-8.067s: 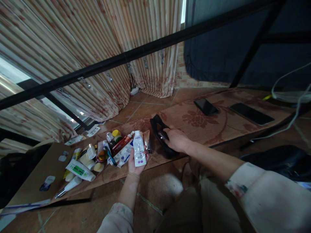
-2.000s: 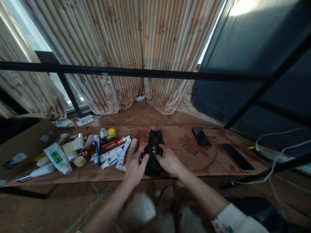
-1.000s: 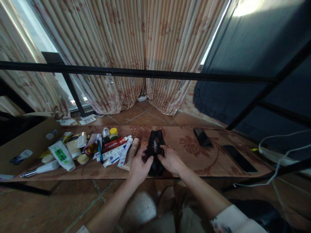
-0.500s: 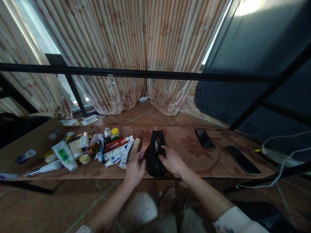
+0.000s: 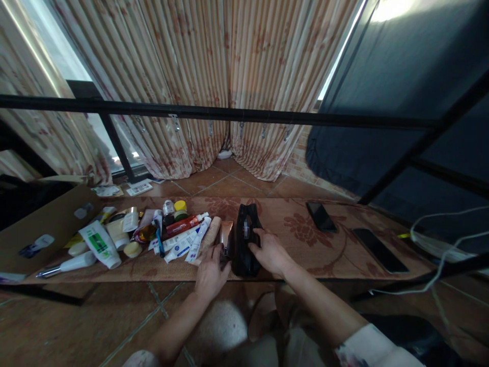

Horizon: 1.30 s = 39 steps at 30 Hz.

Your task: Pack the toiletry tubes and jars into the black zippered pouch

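A black zip pouch (image 5: 240, 260) stands unzipped near the front edge of the cloth-covered bench, with a small clear-and-dark item (image 5: 246, 229) showing in its mouth. My right hand (image 5: 270, 252) grips the pouch's right side, thumb at the opening. Left of the pouch lies a shiny copper-brown tube (image 5: 226, 233). Its dark cap end is between the thumb and fingers of my left hand (image 5: 211, 271). Beside that hand are a beige roll (image 5: 211, 233), a white tube (image 5: 198, 239) and a blue-and-white toothpaste tube (image 5: 181, 248).
More toiletries crowd the left, among them a green-and-white tube (image 5: 101, 245) and a red bottle (image 5: 184, 225). A cardboard box (image 5: 49, 232) stands at the far left. Two phones, one black (image 5: 321, 216) and one larger (image 5: 379, 250), lie right. A black rail (image 5: 267, 116) crosses behind.
My left hand has moved slightly down and away from the pouch, and the copper-brown tube now shows lying left of it. My right hand keeps its hold on the pouch.
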### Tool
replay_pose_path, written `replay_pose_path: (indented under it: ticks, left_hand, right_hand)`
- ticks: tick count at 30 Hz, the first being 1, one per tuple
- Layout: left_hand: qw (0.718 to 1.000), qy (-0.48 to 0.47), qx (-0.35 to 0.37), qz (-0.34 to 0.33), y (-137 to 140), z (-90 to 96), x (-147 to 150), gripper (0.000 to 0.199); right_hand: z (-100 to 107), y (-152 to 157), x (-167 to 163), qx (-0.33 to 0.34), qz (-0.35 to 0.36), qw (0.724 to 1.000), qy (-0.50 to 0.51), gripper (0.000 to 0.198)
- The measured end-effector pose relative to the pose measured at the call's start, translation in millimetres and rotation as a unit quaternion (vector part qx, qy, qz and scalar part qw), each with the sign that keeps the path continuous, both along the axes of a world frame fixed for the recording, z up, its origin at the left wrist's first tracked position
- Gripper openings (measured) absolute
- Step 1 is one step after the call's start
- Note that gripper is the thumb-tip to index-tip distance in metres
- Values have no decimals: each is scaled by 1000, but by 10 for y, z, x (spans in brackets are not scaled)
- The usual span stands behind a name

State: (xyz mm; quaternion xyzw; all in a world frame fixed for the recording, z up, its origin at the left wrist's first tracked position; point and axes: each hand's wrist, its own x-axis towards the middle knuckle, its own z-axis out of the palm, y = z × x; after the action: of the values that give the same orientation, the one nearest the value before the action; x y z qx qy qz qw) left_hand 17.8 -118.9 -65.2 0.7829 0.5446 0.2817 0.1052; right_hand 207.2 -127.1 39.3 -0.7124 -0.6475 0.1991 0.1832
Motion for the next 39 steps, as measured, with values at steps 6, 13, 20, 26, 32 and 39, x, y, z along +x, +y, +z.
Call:
replay_pose_path:
  ticks: [6,13,20,26,32,39]
  left_hand:
    - [996,58,-36,51,105,66,208,54]
    - [994,88,-20,57,169,-27,252,52]
    - [997,67,-3,39,131,-75,196,54]
    - [998,58,-10,35,129,-83,187,56]
    - [998,59,3,35,123,-81,181,55]
    - [997,70,4,42,121,-84,188,56]
  right_hand:
    - [15,-10,-13,0,2,1000,3,45]
    - [19,-4,5,-4,5,1000,-7,46]
    - [22,-6,14,-12,3,1000,-6,45]
    - [23,-11,10,-6,3,1000,-8,44]
    - [13,-15,11,-2,8,1000,-4,44]
    - [7,-5,5,0,10,1000,-2,42]
